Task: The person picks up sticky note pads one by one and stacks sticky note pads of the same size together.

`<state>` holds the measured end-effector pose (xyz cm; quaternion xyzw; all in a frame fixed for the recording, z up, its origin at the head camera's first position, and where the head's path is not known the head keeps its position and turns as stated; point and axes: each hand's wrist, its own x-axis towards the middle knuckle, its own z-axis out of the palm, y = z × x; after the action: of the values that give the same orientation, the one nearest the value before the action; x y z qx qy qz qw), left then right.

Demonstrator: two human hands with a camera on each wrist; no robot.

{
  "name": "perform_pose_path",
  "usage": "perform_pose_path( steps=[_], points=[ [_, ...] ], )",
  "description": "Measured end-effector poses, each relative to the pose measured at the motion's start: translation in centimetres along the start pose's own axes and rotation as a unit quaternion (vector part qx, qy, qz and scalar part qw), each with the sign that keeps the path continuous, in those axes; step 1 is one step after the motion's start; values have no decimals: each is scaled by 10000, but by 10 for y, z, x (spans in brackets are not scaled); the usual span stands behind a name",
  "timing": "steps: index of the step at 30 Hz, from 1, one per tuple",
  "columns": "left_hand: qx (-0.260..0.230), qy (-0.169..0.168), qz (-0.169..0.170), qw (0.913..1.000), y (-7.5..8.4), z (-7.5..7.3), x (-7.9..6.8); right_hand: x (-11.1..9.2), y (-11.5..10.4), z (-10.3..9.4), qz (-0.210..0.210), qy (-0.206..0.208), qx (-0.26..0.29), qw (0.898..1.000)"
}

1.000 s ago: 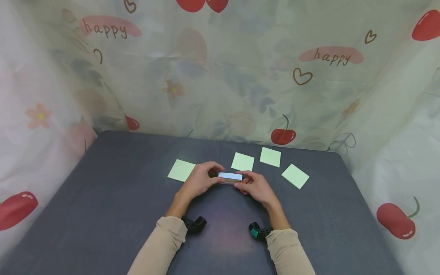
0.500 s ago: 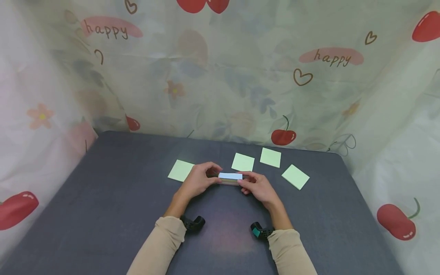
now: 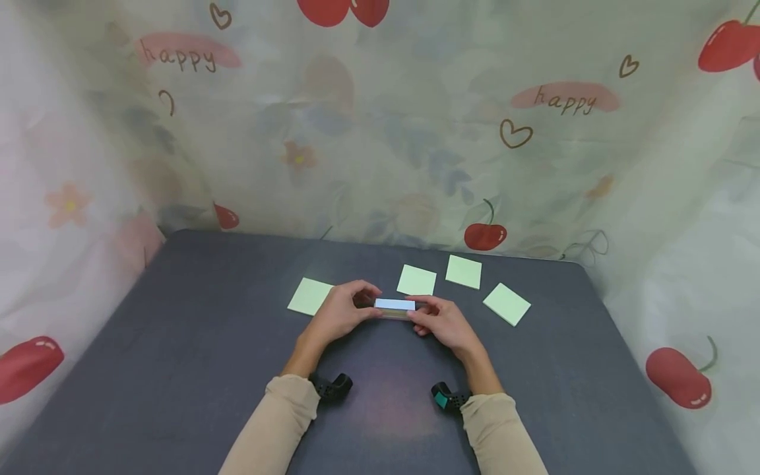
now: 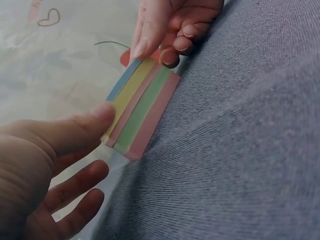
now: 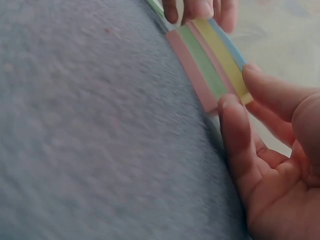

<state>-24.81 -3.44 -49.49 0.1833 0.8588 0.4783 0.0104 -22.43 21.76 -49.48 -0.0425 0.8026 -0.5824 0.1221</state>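
A thick block of sticky notes (image 3: pixel 394 304) sits near the far middle of the table, its top sheet pale blue. In the left wrist view, the side of the block (image 4: pixel 142 107) shows layers of blue, yellow, pink and green. My left hand (image 3: pixel 338 311) holds its left end between thumb and fingers. At the right end, my right hand (image 3: pixel 444 323) grips the block, its thumb near the front corner. The right wrist view shows the right fingers (image 5: pixel 237 125) at the layered edge of the block (image 5: pixel 207 65). The fingers behind the block are partly hidden.
Pale green square notes lie around: one left note (image 3: pixel 311 296) partly behind the left hand, one behind the block (image 3: pixel 417 280), and two to the right (image 3: pixel 464 272), (image 3: pixel 506 304). A patterned curtain (image 3: pixel 380 165) hangs behind the dark table (image 3: pixel 178 369).
My right thumb has shifted slightly up along the block's front edge. Both hands stay at the block's ends, and the head view has moved a little.
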Motion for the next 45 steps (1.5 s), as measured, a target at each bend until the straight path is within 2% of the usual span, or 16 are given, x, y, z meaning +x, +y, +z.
perform_pose_path(
  steps=[3, 8, 14, 17, 22, 28, 31, 36, 42, 45],
  points=[
    [31, -21, -37, 10000, 0, -3, -1, 0, 1, -4, 75, -111, 124, 9998],
    [247, -67, -19, 9997, 6, -13, 8, -2, -2, -15, 133, 66, 49, 9999],
    [682, -334, 121, 9970, 19, -27, 25, 0, -10, -28, -141, 329, -795, 9962],
    [976, -521, 243, 9936, 25, -32, 36, 4, -13, -34, -217, 406, -1237, 9912],
    [1335, -798, 196, 9876, 28, -36, 52, 14, -15, -42, -349, 464, -1899, 9801],
    [1748, -1020, 225, 9790, 18, -34, 69, 26, -14, -45, -765, 590, -2915, 9517],
    [1955, -1125, 302, 9738, 14, -31, 78, 31, -13, -45, -876, 633, -3199, 9413],
    [2210, -1318, 333, 9658, 12, -28, 88, 36, -14, -46, -737, 523, -3332, 9385],
    [2379, -1454, 204, 9601, 16, -23, 98, 42, -17, -43, -451, 245, -3406, 9388],
    [2536, -1607, 202, 9537, 18, -19, 101, 43, -18, -42, -418, 191, -3428, 9383]
  ],
)
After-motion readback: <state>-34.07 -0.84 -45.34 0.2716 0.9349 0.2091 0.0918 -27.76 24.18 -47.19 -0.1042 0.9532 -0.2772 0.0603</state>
